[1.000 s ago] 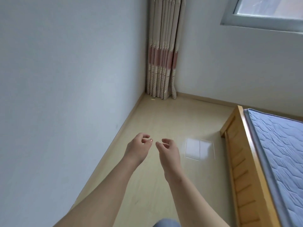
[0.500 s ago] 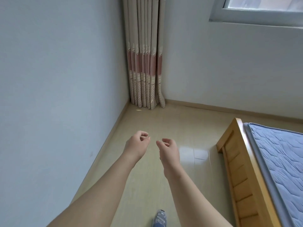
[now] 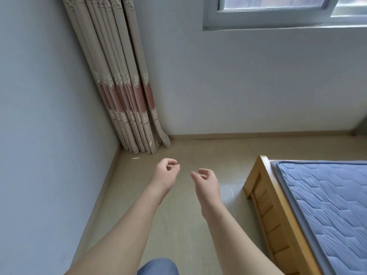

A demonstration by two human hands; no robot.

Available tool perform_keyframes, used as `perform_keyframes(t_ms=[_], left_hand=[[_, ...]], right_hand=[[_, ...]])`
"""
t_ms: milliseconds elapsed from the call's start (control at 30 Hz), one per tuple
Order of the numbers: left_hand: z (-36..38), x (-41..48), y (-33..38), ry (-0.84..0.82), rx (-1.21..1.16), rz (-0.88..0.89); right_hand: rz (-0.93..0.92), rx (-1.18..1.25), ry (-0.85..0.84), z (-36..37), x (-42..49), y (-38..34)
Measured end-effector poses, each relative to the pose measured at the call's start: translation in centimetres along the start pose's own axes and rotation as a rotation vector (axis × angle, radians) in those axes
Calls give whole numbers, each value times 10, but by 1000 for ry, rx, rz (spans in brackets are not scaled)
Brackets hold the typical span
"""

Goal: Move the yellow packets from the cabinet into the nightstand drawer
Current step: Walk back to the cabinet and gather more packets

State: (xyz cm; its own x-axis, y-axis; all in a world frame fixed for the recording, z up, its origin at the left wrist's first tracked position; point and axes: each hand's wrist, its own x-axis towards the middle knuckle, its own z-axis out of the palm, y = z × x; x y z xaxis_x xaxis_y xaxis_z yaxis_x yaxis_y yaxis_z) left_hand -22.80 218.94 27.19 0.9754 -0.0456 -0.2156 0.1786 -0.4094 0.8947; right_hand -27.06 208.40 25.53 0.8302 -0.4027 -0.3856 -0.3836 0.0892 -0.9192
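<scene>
Left wall (image 3: 49,116) and back wall (image 3: 238,86) are filling most of the view and meeting in a corner. Beige floor (image 3: 198,151) is running below them. Blue quilted mattress (image 3: 327,205) is lying on a wooden bed frame (image 3: 264,195) at lower right. Patterned curtain (image 3: 123,86) is hanging bunched in the corner, hem touching the floor. Window (image 3: 278,14) is sitting at top right in the back wall.

I'm holding both forearms out over the floor. Left hand (image 3: 165,173) and right hand (image 3: 206,181) are hovering near each other, apart, not touching. Fingers (image 3: 202,171) on both are curling loosely inward, gripping nothing. My blue trouser leg (image 3: 158,266) is showing at the bottom edge.

Yellow packets, cabinet, nightstand drawer: can't tell where they are from this view.
</scene>
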Motion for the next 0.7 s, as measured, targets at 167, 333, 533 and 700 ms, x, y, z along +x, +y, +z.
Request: perform_keyframes(t_ms=[167, 333, 533, 700], left_hand=[[49, 88, 28, -92, 5, 40], [90, 208, 66, -163, 22, 102], [143, 369, 151, -257, 70, 153], [224, 458, 207, -399, 101, 171]], right_hand=[[-8, 44, 76, -17, 83, -27], [-17, 86, 142, -17, 201, -70], [3, 148, 280, -41, 352, -149], [61, 199, 428, -90, 449, -177]])
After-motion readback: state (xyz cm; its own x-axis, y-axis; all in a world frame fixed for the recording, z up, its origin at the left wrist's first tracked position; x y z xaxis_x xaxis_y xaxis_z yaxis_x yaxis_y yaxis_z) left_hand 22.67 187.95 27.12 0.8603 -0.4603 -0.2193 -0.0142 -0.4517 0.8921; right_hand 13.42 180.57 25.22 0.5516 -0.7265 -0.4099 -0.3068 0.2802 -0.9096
